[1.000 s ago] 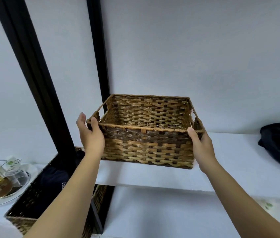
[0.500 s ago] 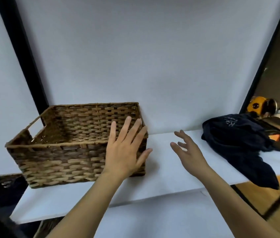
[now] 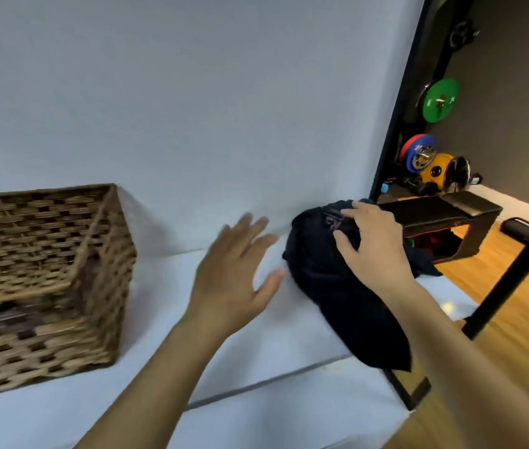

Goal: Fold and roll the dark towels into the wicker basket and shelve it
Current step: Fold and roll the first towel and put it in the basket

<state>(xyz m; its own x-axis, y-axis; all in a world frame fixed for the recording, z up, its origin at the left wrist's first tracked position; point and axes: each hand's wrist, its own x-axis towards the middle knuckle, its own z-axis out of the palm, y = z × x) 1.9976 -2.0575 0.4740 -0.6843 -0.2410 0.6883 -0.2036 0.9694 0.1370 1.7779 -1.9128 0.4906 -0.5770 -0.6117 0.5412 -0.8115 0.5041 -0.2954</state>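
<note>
Wicker on the far left: brown woven rectangular basket (image 3: pixel 39 286), standing upright on the white shelf (image 3: pixel 256 358), open top facing up, cut off by the left edge of the view, nothing visible inside from this angle. Blurred a little, weave in bands of tan and darker brown. Right beside it, bare white shelf surface, pale wall behind.

Next along, left hand (image 3: pixel 237 280), fingers spread wide and straight, palm down, hovering above the shelf between the basket and the cloth, gripping nothing. Thumb tip very near the cloth's left edge; contact cannot be made out through the blur.

Then the dark navy crumpled towel (image 3: pixel 347 303), lying in a heap on the right part of the shelf against the wall, one pointed corner hanging over the front edge. Faint lettering on its upper fold, too small to read.

On top of that heap, right hand (image 3: pixel 376 244), fingers curled down onto the upper folds, thumb pressed into the cloth, grasping the fabric.

Further right, black vertical frame post (image 3: pixel 399 102) marking the end of the shelf unit. Beyond it, wooden floor, low black stand (image 3: pixel 444 212), round green weight plate (image 3: pixel 441 99) up on the dark wall, yellow round weight (image 3: pixel 436 171) below with red and blue plates beside it. Slanted black bar (image 3: pixel 516 270) crossing the right edge.
</note>
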